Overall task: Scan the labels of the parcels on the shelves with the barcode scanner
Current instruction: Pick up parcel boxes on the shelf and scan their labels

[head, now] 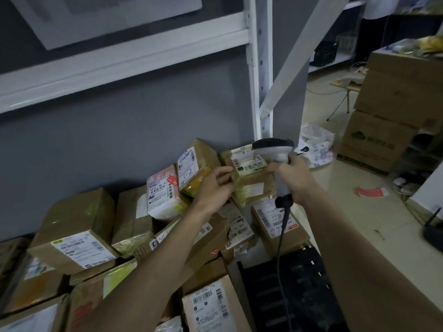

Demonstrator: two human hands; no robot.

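The parcels lie heaped on a low shelf against a grey wall. At the far left a brown box [74, 232] shows a white label with barcodes, its print too small to read. Right of it a pink-and-white parcel [163, 190] carries a label reading about "501E MI A2" and a red sticker. Beside that, a tilted taped box [195, 164] has "3-2" handwritten on its label.

The left hand [214, 188] grips the left edge of a small taped parcel [249, 173] at the top of the heap, its fingers curled round the corner. This parcel looks light and fairly stiff, cardboard under glossy tape, so likely a little slippery; holding it by an edge or corner, clear of the label, seems the sound choice. Its label [249, 160] faces up, with a handwritten mark I cannot read for sure.

The right hand [293, 176] clenches the grip of the scanner [275, 152], whose head sits just over the label's right end. Its cable [282, 226] hangs down past a parcel reading "101 005" and, lower, one marked "507 0802".
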